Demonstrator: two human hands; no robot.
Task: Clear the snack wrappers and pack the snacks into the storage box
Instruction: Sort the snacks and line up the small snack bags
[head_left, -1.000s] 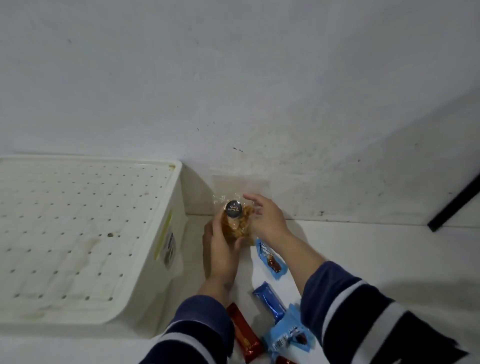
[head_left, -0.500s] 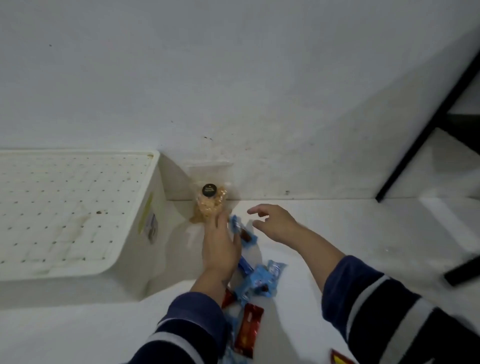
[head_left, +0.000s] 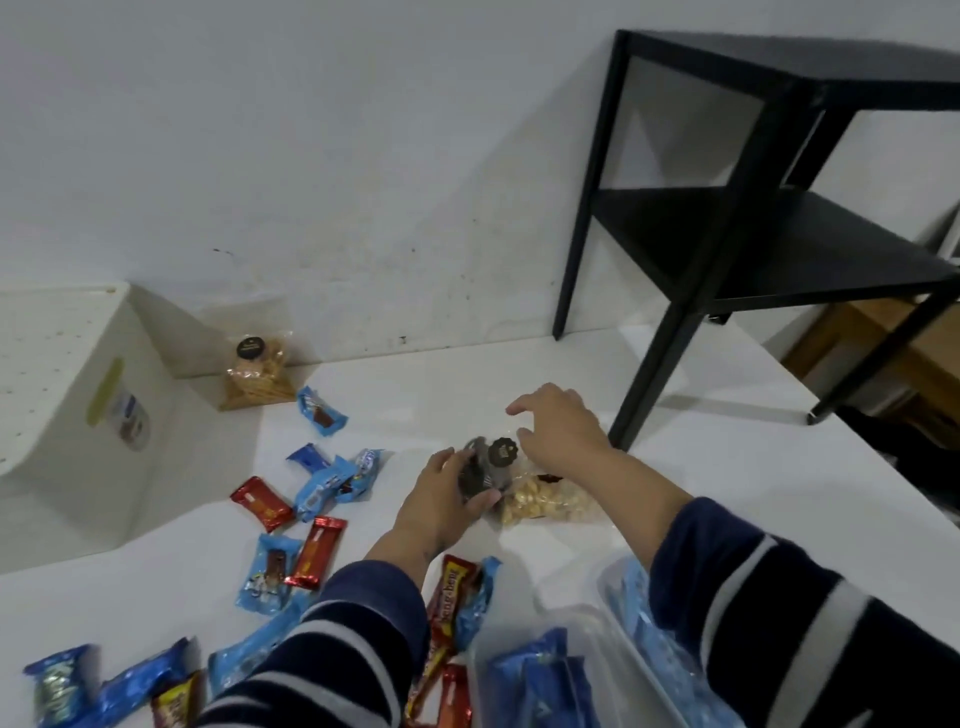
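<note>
Fingers (head_left: 457, 467) of the left hand (head_left: 441, 499) curl round a dark snack in a clear bag (head_left: 480, 470) on the white table (head_left: 467, 395); the right hand (head_left: 561, 431) hovers just above with fingers spread, holding nothing. Half a second ago the left hand was at the clear bag of golden crackers with a round black sticker (head_left: 254, 374), which now stands alone against the wall beside the white perforated box (head_left: 78, 395). A clear bag of pale nuts (head_left: 545, 504) lies under the right wrist. Blue and red wrapped snacks (head_left: 311, 483) lie scattered at left. The clear plastic storage box (head_left: 608, 613), holding blue packets, is cut off by the lower edge and the sleeve. The dark snack is blurred.
</note>
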